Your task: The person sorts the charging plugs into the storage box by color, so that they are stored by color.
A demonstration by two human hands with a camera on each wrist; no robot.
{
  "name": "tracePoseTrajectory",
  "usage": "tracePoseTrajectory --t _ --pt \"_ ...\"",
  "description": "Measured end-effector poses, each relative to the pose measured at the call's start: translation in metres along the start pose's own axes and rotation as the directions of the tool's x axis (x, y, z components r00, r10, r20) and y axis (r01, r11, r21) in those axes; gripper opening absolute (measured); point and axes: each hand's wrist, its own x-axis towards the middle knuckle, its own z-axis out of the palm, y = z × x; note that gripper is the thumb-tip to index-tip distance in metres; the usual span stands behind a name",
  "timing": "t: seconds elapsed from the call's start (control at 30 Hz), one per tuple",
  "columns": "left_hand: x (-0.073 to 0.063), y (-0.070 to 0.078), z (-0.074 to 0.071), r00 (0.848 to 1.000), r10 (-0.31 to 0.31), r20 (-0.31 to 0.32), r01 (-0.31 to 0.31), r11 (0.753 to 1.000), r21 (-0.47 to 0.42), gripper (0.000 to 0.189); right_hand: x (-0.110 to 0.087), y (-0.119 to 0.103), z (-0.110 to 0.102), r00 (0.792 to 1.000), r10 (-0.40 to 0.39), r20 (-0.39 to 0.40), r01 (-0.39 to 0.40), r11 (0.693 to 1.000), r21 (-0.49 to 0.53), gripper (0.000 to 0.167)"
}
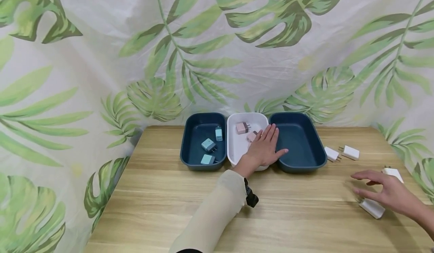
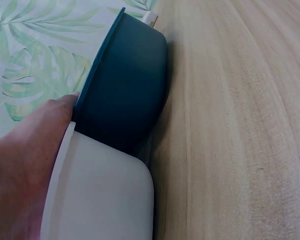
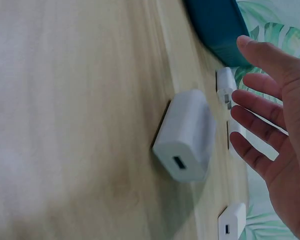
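My left hand (image 1: 264, 149) lies palm down across the white bin (image 1: 237, 146) and the near side of the right dark blue bin (image 1: 298, 141), fingers straight and thumb spread over the blue one. Two pink-and-grey plug chargers (image 1: 242, 128) sit in the white bin, one partly hidden by the fingers. Over at the table's right side, my right hand (image 1: 390, 190) hovers with fingers apart and holds nothing. Just below its thumb lies a white plug charger (image 3: 182, 137) with a USB slot. Another white charger (image 1: 393, 174) is beyond the fingers.
Several teal chargers (image 1: 208, 144) lie in the left dark blue bin (image 1: 194, 132). Two more white chargers (image 1: 350, 152) rest on the wooden table (image 1: 152, 207) beside the right bin. A leaf-patterned cloth (image 1: 203, 57) hangs behind the bins.
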Motion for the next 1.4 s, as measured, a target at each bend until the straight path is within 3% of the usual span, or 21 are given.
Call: tracePoseTrajectory --t 0.23,0.5,0.7,0.93,1.4 --pt "-0.004 0.002 -0.003 0.999 0.0 -0.033 0.001 1.0 0.028 0.088 -0.015 0.003 -0.001 0.997 0.074 0.017 -0.074 0.997 0.019 0.047" --pt "-0.002 0.0 0.001 1.0 0.003 -0.019 -0.003 1.0 0.007 0.088 -0.029 0.01 0.001 0.999 0.052 -0.012 -0.052 0.998 0.025 0.051" --pt "-0.003 -0.001 0.0 1.0 0.004 -0.028 -0.003 1.0 0.015 0.088 -0.042 0.01 0.002 0.992 0.122 -0.014 -0.122 0.992 0.023 0.051" --pt "-0.005 0.001 -0.001 0.999 0.006 -0.039 -0.005 1.0 0.017 0.088 -0.05 0.013 0.003 0.996 0.087 -0.035 -0.086 0.995 0.045 0.055" --pt "-0.01 0.001 -0.003 0.997 0.024 -0.071 -0.024 1.0 0.001 0.086 -0.059 0.015 0.007 0.995 0.095 -0.038 -0.094 0.995 0.026 0.06"
